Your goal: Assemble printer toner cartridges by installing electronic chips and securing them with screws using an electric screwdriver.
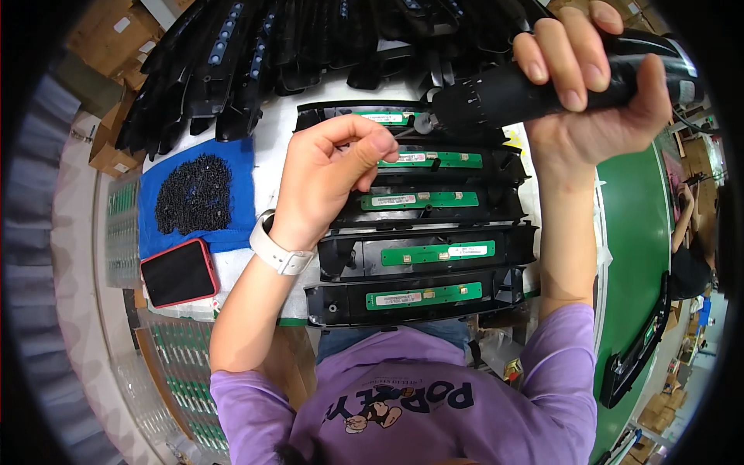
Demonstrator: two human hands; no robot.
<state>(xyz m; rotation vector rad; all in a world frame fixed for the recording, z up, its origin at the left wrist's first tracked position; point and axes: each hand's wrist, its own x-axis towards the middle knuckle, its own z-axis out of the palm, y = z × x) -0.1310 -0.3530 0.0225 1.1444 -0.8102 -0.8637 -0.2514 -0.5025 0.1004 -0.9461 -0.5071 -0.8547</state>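
My right hand is wrapped round a black electric screwdriver, its bit aimed left toward my other hand. My left hand is closed in a pinch close to the bit's tip; what lies between the fingertips is too small to make out. Below both hands several long black plastic housings lie in a row. Green circuit boards sit inside them, and my left fingers partly cover one board. To the left, a pile of small black screws rests on a blue cloth.
Many black plastic parts are heaped at the far side. A phone with a red case lies on the white-covered table near the cloth. Trays of green boards stand at lower left, cardboard boxes at upper left. Another person is far right.
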